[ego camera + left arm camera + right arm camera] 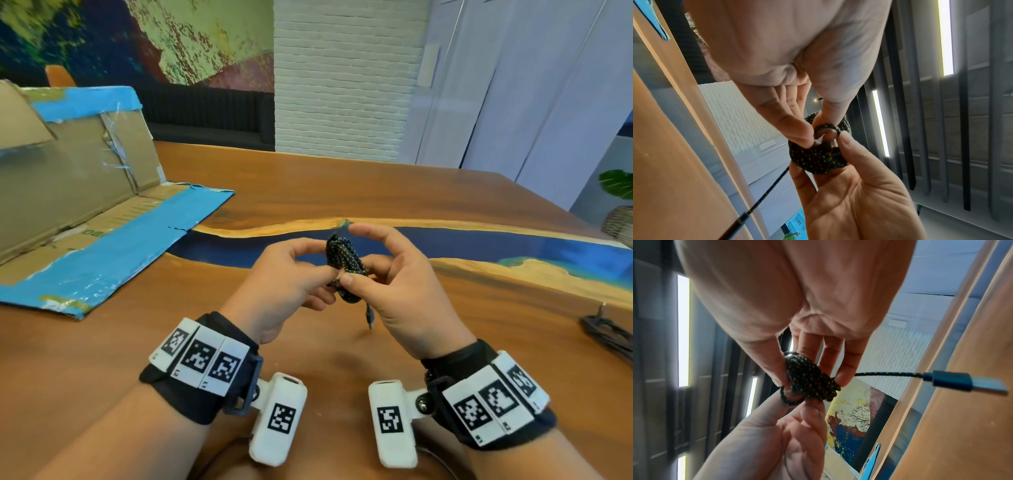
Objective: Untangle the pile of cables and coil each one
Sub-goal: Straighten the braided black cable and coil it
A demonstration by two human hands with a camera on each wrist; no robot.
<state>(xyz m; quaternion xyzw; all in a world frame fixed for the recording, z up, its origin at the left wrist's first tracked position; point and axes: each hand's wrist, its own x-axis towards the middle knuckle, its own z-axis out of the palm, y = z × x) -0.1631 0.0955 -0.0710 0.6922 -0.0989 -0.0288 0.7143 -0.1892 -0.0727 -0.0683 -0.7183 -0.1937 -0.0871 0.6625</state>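
Holding the braided cable (343,263) above the near table (342,178), your left hand (287,284) and right hand (394,284) both pinch its small coil. It looks light, soft and springy; grip across the wraps, not the dangling plug (966,381).

Head view looks down, wrist views close (upward), sharing cable (343,265)

Rt hand (797,305) pinching coiled braided cable (809,379), left hand (781,434) gripping loop – USB plug (966,382) (blurred) sticking out
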